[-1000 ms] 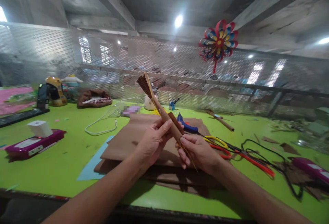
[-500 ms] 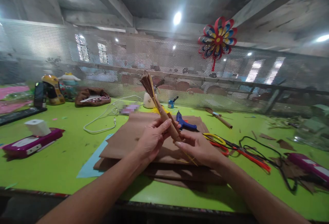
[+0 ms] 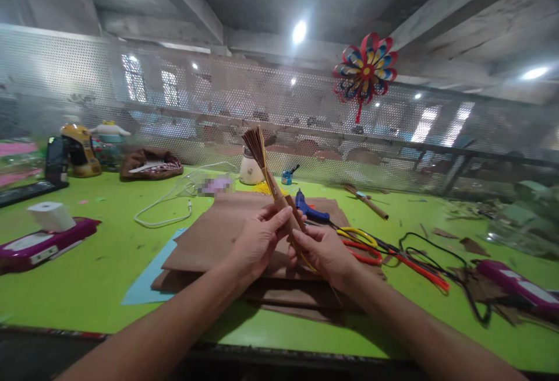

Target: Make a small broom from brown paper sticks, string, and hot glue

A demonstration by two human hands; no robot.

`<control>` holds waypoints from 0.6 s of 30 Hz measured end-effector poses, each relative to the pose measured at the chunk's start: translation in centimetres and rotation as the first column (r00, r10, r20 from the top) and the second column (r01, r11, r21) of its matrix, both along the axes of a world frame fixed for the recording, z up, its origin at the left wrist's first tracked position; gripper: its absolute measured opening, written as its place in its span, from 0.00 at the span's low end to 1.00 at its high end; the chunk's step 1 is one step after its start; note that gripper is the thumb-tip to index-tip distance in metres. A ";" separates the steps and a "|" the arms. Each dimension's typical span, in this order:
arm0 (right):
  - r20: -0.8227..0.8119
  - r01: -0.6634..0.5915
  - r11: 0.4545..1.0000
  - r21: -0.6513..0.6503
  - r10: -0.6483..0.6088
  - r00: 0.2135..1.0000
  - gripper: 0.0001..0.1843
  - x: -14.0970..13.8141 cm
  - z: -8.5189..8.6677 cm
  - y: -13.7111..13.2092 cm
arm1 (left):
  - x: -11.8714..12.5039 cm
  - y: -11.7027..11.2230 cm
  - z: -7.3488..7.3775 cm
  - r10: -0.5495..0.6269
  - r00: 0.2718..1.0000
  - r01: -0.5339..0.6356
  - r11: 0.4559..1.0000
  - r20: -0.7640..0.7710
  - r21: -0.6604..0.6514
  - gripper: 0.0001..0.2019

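Note:
A slim roll of brown paper (image 3: 273,186) with a fanned, fringed tip stands tilted in front of me, its top leaning left and away. Thin yellow string runs along it and trails from the lower end. My left hand (image 3: 261,240) pinches the roll at its middle, thumb on top. Lower down, my right hand (image 3: 325,253) has its thumb and fingers closed around the bottom part, partly hiding it. Beneath both hands lies a stack of large brown paper sheets (image 3: 209,235), over a light blue sheet (image 3: 151,273).
Behind the hands lie a blue glue gun (image 3: 310,209) and scissors with red and yellow handles (image 3: 360,244). A black cord and a purple power strip (image 3: 519,282) are at right, another purple power strip (image 3: 48,244) at left. Another brown roll (image 3: 367,201) lies farther back.
My right hand has shifted its hold, the thumb now lying higher across the roll's lower part and the fingers wrapping round it. My left hand keeps its pinch. The view has shifted slightly right.

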State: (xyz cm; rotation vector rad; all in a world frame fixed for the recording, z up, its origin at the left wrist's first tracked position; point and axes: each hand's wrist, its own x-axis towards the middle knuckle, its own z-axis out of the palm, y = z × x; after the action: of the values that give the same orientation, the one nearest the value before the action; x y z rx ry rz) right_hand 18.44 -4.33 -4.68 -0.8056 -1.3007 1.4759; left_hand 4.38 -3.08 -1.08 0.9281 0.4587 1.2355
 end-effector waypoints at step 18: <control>0.309 0.055 0.974 0.219 -0.122 0.943 0.22 1.4 1.9 0.6 | -0.9 1.0 -0.5 -0.015 0.997 0.019 0.998 -0.072 0.060 0.11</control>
State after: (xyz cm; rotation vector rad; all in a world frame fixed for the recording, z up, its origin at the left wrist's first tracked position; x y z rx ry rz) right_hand 19.87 -3.70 -2.78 -0.9800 -1.6087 1.1447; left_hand 3.45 -2.11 -1.57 1.0278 0.4710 1.2092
